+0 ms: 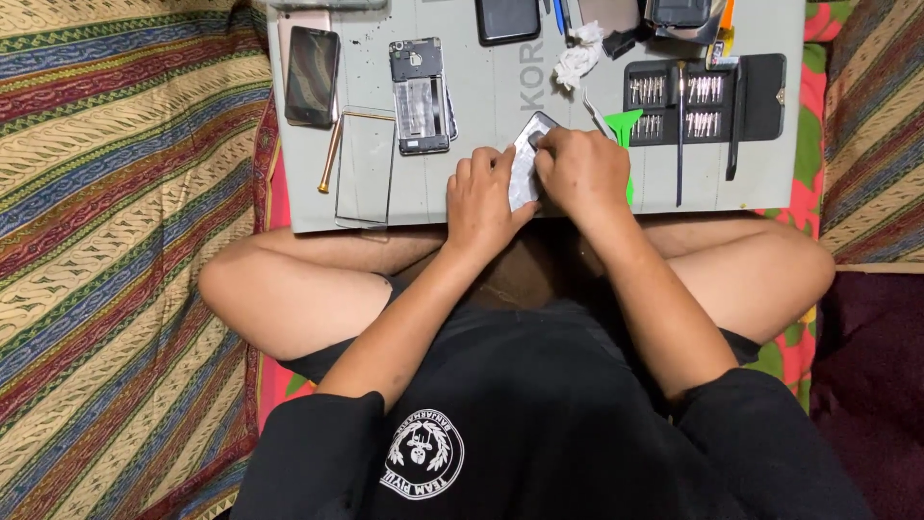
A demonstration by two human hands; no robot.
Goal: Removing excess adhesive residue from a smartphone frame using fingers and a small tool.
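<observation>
Silver phone panel (525, 164) between left hand (484, 200) and right hand (580, 171) grip.

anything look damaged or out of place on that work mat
Nothing looks spilled or out of place. The opened phone on the grey mat lies with its back off and insides bare. The left hand and right hand hold a silver phone part. A crumpled white tissue lies loose.
</observation>
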